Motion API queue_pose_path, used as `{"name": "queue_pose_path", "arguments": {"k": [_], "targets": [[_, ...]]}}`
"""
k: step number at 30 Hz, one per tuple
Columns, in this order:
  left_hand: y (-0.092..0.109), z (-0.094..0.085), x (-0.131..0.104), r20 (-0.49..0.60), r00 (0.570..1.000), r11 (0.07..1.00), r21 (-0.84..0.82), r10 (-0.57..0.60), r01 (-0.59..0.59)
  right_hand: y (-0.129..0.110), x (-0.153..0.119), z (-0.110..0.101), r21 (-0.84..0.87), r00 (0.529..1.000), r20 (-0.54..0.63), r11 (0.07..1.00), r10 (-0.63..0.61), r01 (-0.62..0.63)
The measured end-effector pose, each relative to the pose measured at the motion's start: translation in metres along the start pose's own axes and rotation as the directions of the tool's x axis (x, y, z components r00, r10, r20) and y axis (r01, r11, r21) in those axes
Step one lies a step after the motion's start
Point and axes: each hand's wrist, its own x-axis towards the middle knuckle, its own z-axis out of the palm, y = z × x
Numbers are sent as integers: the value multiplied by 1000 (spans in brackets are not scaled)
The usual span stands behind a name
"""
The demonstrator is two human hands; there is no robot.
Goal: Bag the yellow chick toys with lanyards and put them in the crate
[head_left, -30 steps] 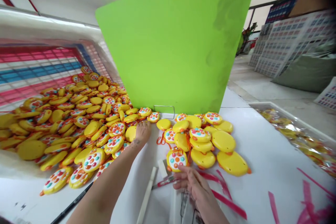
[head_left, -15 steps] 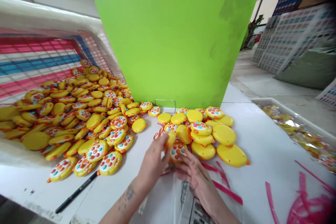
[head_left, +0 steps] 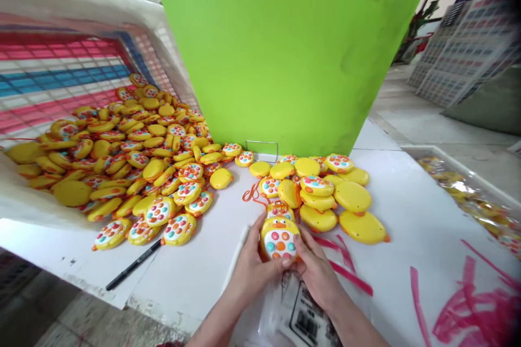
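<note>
Between my two hands, face up, is a yellow duck-shaped toy (head_left: 280,239) with an orange beak and coloured buttons on a white panel. My left hand (head_left: 255,263) grips its left side, thumb across the lower edge. On its right side, my right hand (head_left: 315,265) has its fingers closed. Just beyond lies a loose pile of the same duck toys (head_left: 319,203), some showing plain yellow backs, with orange cords among them. Under my wrists lies a clear plastic bag (head_left: 305,312) with black print.
A big heap of duck toys (head_left: 134,146) spills from a lined basket (head_left: 97,84) at left. A green board (head_left: 280,54) stands behind. A black pen (head_left: 133,264) lies front left. Pink ribbon strips (head_left: 468,309) and a tray of bagged toys (head_left: 459,187) are at right.
My hands have taken a duck toy from the near side of the pile and brought it closer, face up, with both hands round it. The view has shifted slightly.
</note>
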Motion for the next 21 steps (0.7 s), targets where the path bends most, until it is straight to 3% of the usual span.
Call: {"name": "queue_pose_path", "arguments": {"k": [4,8,15,21], "targets": [[4,0,-1,4,1000,997,-66,-30,30,1,-1,-1,-56,1000,16,998,17,-16],[5,-3,-3,-39,999,999,31,11,-10,0,-4,3,-81,1000,0,996,25,-25],[0,3,-4,31,999,1000,8,-24,24,-6,-10,9,-244,990,-89,966,-109,85],[0,7,-2,-28,999,996,89,-29,31,-1,-4,2,-124,1000,-14,992,-9,7]]}}
